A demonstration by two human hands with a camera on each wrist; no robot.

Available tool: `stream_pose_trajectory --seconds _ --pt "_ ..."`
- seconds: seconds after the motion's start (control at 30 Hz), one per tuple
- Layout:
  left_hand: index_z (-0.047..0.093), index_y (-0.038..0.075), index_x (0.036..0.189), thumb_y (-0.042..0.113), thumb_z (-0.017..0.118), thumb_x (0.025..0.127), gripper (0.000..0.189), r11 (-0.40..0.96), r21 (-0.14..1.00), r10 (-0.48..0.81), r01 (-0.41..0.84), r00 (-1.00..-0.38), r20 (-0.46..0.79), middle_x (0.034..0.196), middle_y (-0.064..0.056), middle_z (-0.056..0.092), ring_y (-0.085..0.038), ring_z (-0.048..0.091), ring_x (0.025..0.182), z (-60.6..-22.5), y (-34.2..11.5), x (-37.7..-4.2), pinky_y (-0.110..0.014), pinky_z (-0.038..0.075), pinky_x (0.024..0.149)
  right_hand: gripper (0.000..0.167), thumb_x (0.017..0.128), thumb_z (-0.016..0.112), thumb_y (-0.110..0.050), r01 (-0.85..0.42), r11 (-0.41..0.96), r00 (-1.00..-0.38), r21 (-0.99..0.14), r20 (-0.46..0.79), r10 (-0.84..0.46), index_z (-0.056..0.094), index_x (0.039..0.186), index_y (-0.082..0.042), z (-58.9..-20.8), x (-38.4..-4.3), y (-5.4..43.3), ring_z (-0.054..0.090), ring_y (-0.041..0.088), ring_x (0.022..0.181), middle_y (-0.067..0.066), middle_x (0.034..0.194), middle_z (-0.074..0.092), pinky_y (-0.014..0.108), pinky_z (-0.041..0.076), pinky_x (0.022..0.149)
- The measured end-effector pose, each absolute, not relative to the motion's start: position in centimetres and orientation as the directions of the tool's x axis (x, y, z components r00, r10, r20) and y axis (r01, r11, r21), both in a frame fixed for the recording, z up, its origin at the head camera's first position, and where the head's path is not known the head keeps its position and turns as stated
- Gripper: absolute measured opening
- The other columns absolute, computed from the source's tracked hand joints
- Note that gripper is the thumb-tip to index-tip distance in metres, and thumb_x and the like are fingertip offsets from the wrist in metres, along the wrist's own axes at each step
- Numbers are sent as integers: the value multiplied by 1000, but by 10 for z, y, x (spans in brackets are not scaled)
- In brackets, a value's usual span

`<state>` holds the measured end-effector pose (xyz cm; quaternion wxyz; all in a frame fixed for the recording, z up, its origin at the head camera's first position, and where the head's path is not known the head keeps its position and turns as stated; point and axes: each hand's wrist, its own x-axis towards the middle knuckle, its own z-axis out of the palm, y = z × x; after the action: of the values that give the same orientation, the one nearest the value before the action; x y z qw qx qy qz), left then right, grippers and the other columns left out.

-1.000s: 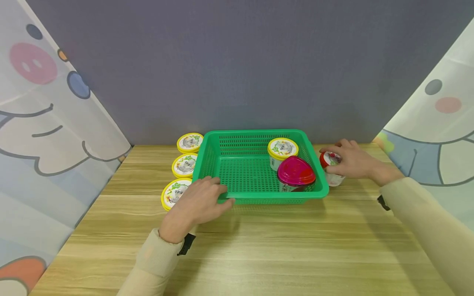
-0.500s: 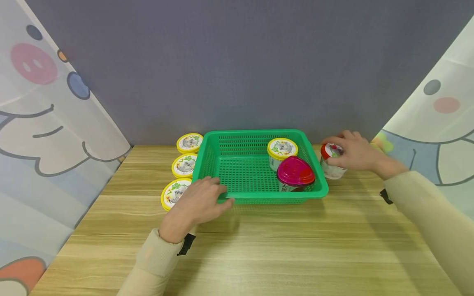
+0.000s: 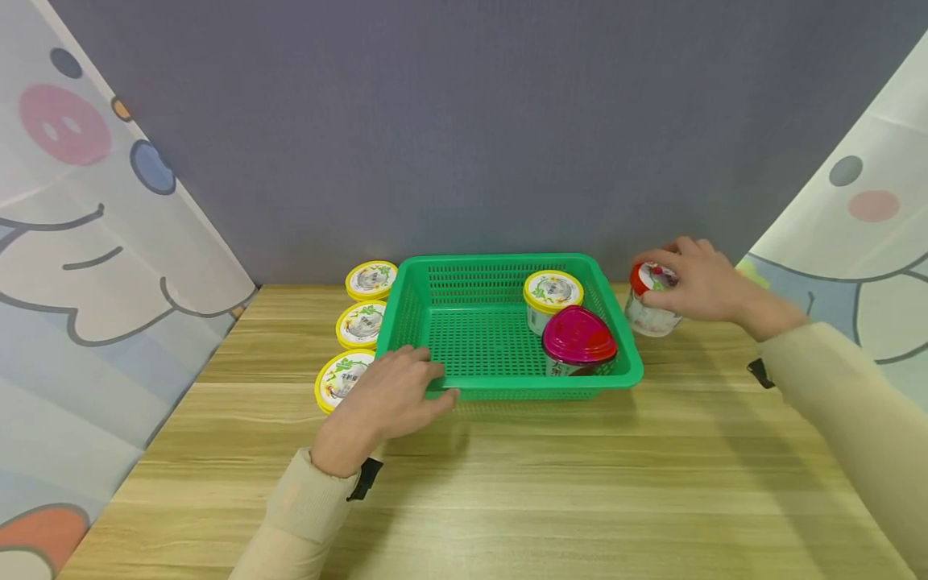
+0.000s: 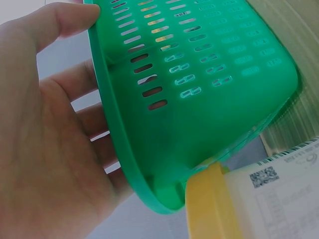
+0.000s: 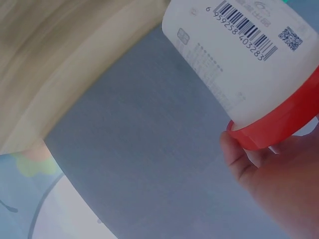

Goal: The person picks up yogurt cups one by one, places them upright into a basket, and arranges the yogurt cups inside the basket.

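Observation:
My left hand (image 3: pixel 387 399) holds the front left corner of the green plastic basket (image 3: pixel 507 382); its fingers lie over the rim (image 4: pixel 112 122) and the thumb is in front. On the right, my right hand (image 3: pixel 699 282) grips a white tub with a red lid (image 3: pixel 652 310) by the lid, just outside the basket's right side. In the right wrist view, fingertips touch the edge of the red lid (image 5: pixel 279 124), and the tub's barcode side shows. Inside the basket stand a yellow-lidded tub (image 3: pixel 553 294) and a tub with a pink triangular lid (image 3: pixel 578 337).
Left of the basket, three yellow-lidded tubs (image 3: pixel 360 324) stand in a row; my left hand partly covers the nearest. A grey wall (image 3: pixel 464 137) rises behind the wooden table (image 3: pixel 507 499). Cartoon-printed sheets (image 3: pixel 855 242) flank both sides.
My right hand has moved the red-lidded tub a little away from me, towards the grey wall. My left hand and the basket stay practically where they were.

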<state>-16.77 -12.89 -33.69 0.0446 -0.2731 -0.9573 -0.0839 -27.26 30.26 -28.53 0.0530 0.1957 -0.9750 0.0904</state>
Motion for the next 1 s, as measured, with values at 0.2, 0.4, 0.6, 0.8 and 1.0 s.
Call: stream_pose_trajectory --seconds 0.2,0.4,0.6,0.8,1.0 --pt "68 13 83 36 62 93 26 836 135 515 531 -846 139 74 3 44 -18 42 72 -337 -129 -168 -35 40 73 52 92 59 -37 -384 909 -920 -161 146 -362 59 136 -10 -276 -272 299 40 43 105 27 123 47 59 36 82" --pt "64 15 77 37 62 93 27 834 133 517 535 -843 148 73 3 44 -18 41 70 -337 -127 -168 -34 40 71 54 91 59 -38 -384 911 -919 -154 161 -360 59 137 -11 -265 -271 294 39 40 103 24 122 47 55 34 80" --pt "71 11 85 36 62 93 27 836 134 514 531 -845 145 75 4 46 -17 43 71 -337 -128 -167 -35 42 74 51 92 57 -37 -392 905 -914 -166 183 -363 59 138 -14 -253 -268 283 38 37 104 21 121 48 52 33 80" --pt "74 9 90 36 63 93 29 838 134 511 528 -848 144 75 4 46 -17 43 71 -337 -128 -167 -35 42 75 50 92 57 -36 -403 899 -909 -169 184 -373 59 137 -15 -245 -265 273 39 38 108 21 123 48 53 35 82" --pt "74 10 90 36 63 92 28 837 134 512 531 -845 152 75 4 47 -17 44 72 -337 -129 -167 -36 43 77 49 91 58 -35 -425 889 -898 -171 200 -391 61 135 -15 -240 -264 265 39 38 109 20 125 48 54 35 83"
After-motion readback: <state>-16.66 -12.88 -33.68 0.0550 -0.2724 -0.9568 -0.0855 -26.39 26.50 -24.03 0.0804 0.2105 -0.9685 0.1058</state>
